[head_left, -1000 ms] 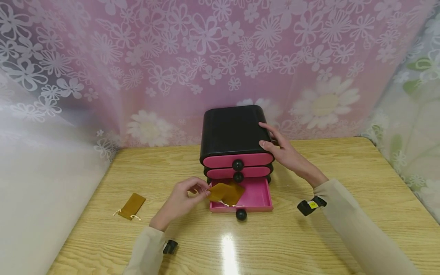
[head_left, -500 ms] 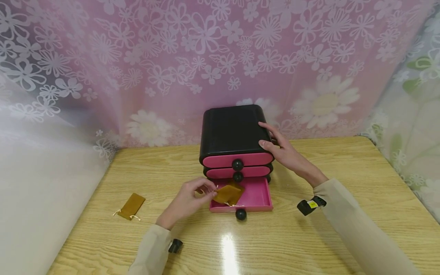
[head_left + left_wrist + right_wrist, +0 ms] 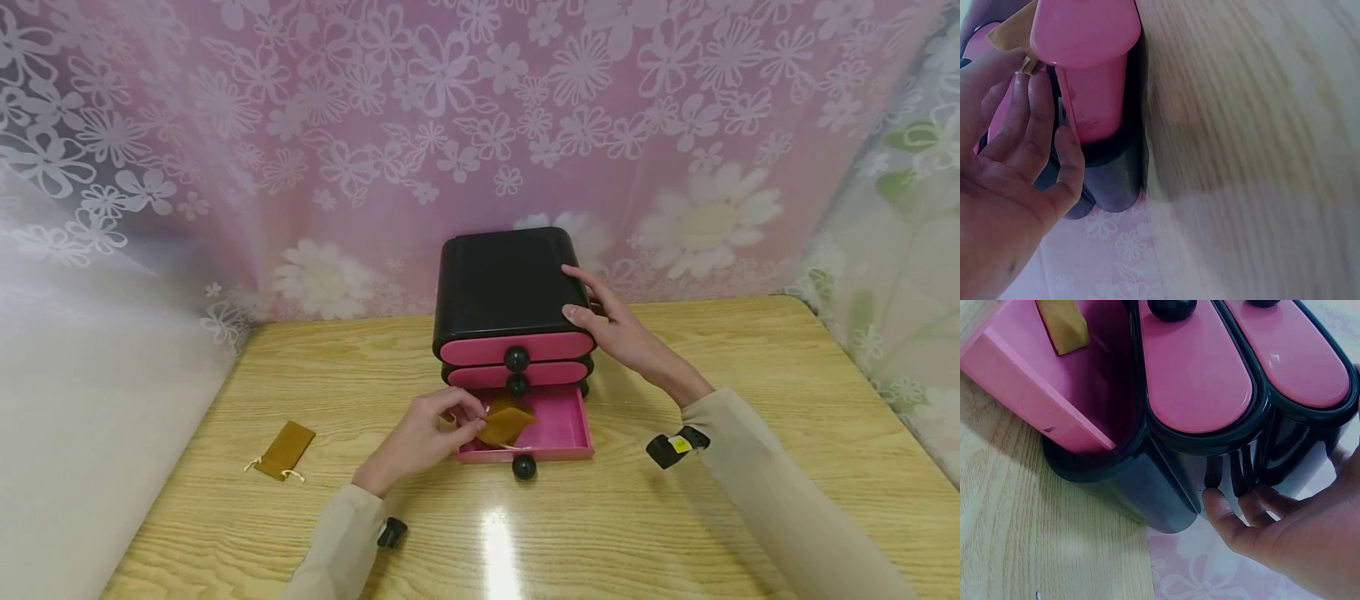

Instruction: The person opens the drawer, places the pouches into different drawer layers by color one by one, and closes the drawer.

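Note:
In the head view my left hand (image 3: pixel 423 437) pinches the corner of a brown drawstring pouch (image 3: pixel 507 427) over the open pink drawer (image 3: pixel 558 421). More brown cloth shows behind it; whether this is a second pouch I cannot tell. The left wrist view shows the pouch's gathered end between thumb and fingertips. My right hand (image 3: pixel 626 333) rests on the right side of the black drawer cabinet (image 3: pixel 513 283), thumb on its top edge. In the right wrist view its fingertips (image 3: pixel 1216 503) touch the cabinet's side. Brown cloth (image 3: pixel 1066 328) lies over the pulled-out bottom drawer.
Another brown drawstring pouch (image 3: pixel 287 450) lies on the wooden table (image 3: pixel 600 533) at the left. The upper drawer (image 3: pixel 480 349) and middle drawer (image 3: pixel 480 375) are closed, each with a round black knob. A flowered curtain (image 3: pixel 405 150) hangs right behind the cabinet.
My left hand has moved right, carrying the pinched pouch corner further over the drawer. The right hand keeps its place on the cabinet.

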